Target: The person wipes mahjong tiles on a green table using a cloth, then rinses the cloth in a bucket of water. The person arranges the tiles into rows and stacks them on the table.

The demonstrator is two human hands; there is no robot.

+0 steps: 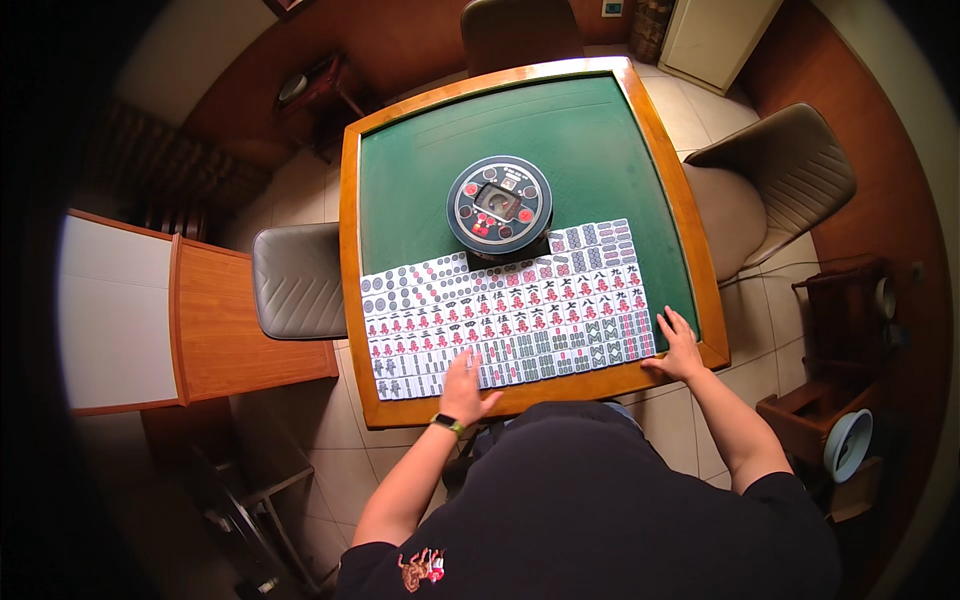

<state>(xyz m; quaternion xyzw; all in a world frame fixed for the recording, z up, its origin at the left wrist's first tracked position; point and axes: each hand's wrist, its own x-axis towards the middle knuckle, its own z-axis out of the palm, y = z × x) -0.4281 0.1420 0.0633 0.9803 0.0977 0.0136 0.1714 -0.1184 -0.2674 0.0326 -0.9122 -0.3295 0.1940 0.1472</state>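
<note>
Face-up mahjong tiles (520,310) lie in several tight rows across the near half of a green-topped mahjong table (420,180). My left hand (464,388), with a watch at its wrist, is over the front rows, fingers stretched out and holding nothing. At the right end of the rows, my right hand (680,347) has its fingers spread beside the last tiles, near the table's corner. Whether either hand presses on the tiles I cannot tell. Behind the rows stands a round dark control console (500,205) with red and dark buttons, partly overlapping the back rows' line.
A raised wooden rim (710,290) borders the table. Padded chairs stand at the left (297,280), the right (790,180) and the far side (520,35). A wooden cabinet (250,330) is at the left; a small wooden stand with a pale blue basin (848,445) is at the lower right.
</note>
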